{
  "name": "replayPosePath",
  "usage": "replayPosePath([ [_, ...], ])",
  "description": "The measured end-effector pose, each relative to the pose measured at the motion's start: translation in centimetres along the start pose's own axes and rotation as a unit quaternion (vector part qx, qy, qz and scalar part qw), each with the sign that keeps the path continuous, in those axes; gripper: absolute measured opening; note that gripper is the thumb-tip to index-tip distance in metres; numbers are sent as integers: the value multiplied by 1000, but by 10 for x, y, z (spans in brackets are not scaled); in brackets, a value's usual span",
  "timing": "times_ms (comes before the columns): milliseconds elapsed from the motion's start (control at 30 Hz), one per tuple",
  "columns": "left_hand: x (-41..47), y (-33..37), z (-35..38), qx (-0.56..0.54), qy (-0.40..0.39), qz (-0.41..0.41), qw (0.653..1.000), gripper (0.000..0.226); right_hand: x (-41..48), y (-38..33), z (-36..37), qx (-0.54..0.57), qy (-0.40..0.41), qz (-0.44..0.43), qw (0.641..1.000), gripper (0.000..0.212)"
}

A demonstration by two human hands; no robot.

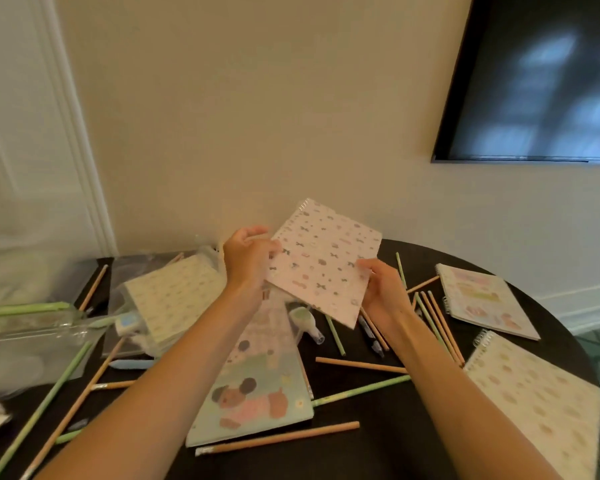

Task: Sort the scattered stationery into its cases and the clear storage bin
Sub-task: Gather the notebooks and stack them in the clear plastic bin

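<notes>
1. A pink spiral notebook (321,261), patterned with small bows, is held tilted in the air above the middle of a dark round worktop (388,441).
2. The left hand (248,259) grips the notebook's left edge, its fingers curled round that edge.
3. The right hand (383,289) grips the notebook's lower right corner, thumb on the cover and fingers curled behind it.
4. Below the hands lies a pale green notebook (257,393) with a cartoon animal on its cover, flat on the worktop.
5. To the left a cream patterned notebook (174,299) rests tilted on clear plastic packaging.
6. At the far left edge sits a clear plastic bin (28,330), blurred.
7. To the right lie two more spiral notebooks, a pastel illustrated one (482,299) and a cream dotted one (541,400), near each other but apart.
8. Tan and green pencils (440,323) lie scattered across the worktop, several bunched just beside the right wrist.
9. A dark wall screen (541,77) hangs at upper right.
</notes>
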State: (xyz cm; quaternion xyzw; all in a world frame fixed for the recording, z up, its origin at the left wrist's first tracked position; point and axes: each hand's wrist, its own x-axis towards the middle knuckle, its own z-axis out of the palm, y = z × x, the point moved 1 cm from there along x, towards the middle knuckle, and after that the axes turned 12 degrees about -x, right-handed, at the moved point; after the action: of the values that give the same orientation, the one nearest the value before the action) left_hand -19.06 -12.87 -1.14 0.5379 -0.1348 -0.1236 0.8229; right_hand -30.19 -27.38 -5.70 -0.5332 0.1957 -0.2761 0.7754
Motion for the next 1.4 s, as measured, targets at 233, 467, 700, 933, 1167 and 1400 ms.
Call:
replayPosePath([
  [233, -14, 11, -61, -86, 111, -39, 989, 13, -31, 21, 63, 1, 17, -22, 1000, 27],
  [467, -40, 11, -94, -24, 124, 17, 992, 40, -54, 28, 103, -128, 25, -77, 988, 18],
  [700, -25, 47, -128, 32, -30, -32, 999, 20, -56, 4, 66, -152, 22, -42, 987, 29],
  [933, -6, 43, -118, 223, -122, -29, 967, 13, -58, -7, 57, -217, 22, -16, 976, 20],
  [1167, 5, 8, -128, 493, -244, -12, 835, 22, -52, 8, 11, -77, 55, 76, 993, 51],
  [1400, 5, -15, -135, 736, -206, 55, 642, 31, -70, 14, -7, -70, -51, 156, 984, 61],
])
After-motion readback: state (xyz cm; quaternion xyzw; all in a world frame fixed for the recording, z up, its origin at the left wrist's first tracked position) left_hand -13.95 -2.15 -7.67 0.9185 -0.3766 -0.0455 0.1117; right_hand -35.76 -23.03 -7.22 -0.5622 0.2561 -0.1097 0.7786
